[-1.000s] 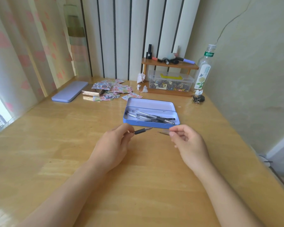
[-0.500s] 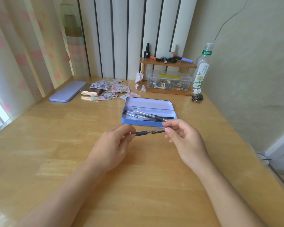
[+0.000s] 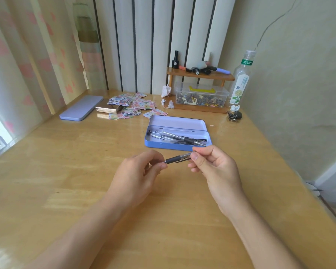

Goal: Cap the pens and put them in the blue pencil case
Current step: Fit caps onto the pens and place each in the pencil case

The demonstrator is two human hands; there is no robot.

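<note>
I hold one pen (image 3: 176,158) level above the table, just in front of the blue pencil case (image 3: 173,146). My left hand (image 3: 138,177) pinches the barrel end. My right hand (image 3: 213,167) grips the clear cap, which sits over the pen's tip; the clip shows below the dark grip. The open case holds several capped pens (image 3: 179,137) lying lengthwise. Its lid (image 3: 81,110) lies flat at the far left of the table.
Patterned paper squares (image 3: 132,105) and a small stack lie behind the case. A wooden shelf (image 3: 200,75) with small items, a clear box (image 3: 201,95), crumpled paper bits (image 3: 166,92), a bottle (image 3: 241,82) and keys (image 3: 234,115) stand at the back right. The wall runs along the right.
My right hand moved left with the cap and slid it over the pen's tip. The gap between the hands has closed; the pen stays in my left hand.
</note>
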